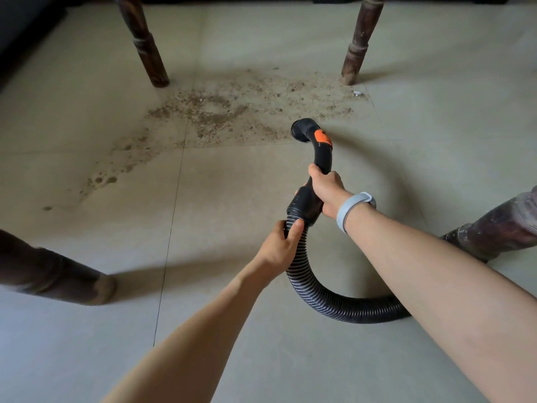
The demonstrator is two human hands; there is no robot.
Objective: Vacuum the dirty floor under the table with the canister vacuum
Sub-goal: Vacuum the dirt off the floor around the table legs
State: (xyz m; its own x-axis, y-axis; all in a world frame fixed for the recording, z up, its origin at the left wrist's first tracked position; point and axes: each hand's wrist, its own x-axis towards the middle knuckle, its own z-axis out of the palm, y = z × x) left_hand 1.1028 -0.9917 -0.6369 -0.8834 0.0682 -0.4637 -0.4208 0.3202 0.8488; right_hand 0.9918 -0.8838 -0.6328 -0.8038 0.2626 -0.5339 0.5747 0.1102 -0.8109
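Tiled floor: pale, hard, grouted; carries four dark turned table legs, far-left, far-right, near-left, near-right. Dirt patch: loose brown grit between the far legs, trailing toward the near-left; a white scrap lies beside the far-right leg. Corrugated hose: black, ribbed, bends freely, likely light; loops along the floor to the right. Curved rigid handle tube: black plastic, orange catch, open mouth at the patch's near-right edge; the firm place to hold. Right hand: wrapped round the handle, grey wristband. Left hand: fingers curled round the hose below the cuff.
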